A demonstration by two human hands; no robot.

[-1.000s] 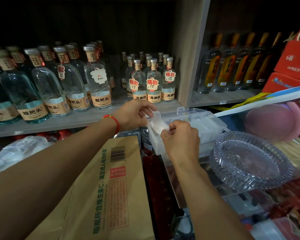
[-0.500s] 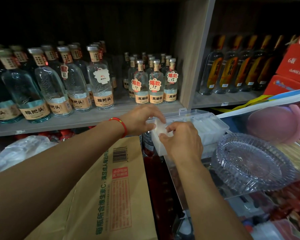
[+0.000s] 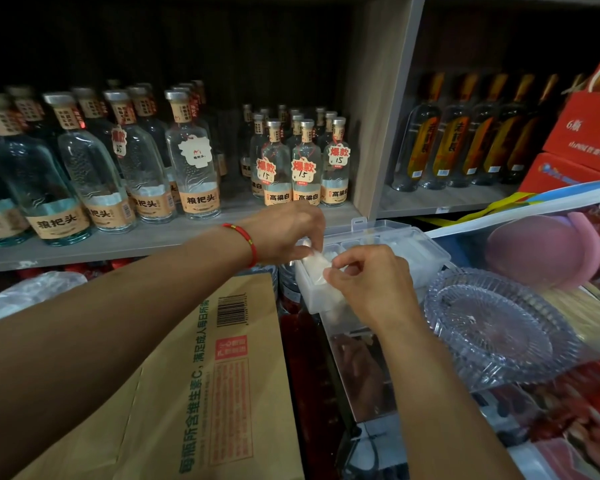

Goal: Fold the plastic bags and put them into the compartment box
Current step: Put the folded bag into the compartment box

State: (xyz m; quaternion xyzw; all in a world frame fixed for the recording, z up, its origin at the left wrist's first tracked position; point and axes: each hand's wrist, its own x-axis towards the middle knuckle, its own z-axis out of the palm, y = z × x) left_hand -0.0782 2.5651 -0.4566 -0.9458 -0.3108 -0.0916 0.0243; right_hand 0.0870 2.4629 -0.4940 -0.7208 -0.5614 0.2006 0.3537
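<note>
Near the middle of the frame, both hands meet over the near left corner of the clear compartment box (image 3: 426, 251). The left hand (image 3: 288, 233), coming in from the left with a red string bracelet (image 3: 246, 240) on its wrist, has its fingers curled down, pinching the upper edge of a small folded white plastic bag (image 3: 314, 266). The right hand (image 3: 371, 285), reaching up from the lower right, pinches the same bag at its right edge between thumb and forefinger. The bag sits at the open corner compartment, partly inside it; how deep it goes is hidden by the fingers. More pale folded bags show in the compartments further back.

The box stands just below the shelf (image 3: 174, 237), which runs across the upper half of the frame and carries rows of clear liquor bottles (image 3: 194, 168) with tan labels. A ribbed clear glass dish (image 3: 499, 327) lies right of the box, touching or just beside it. A brown cardboard carton (image 3: 201, 393) fills the lower left, under the left forearm. Red boxes (image 3: 586, 140) stand at the right edge.
</note>
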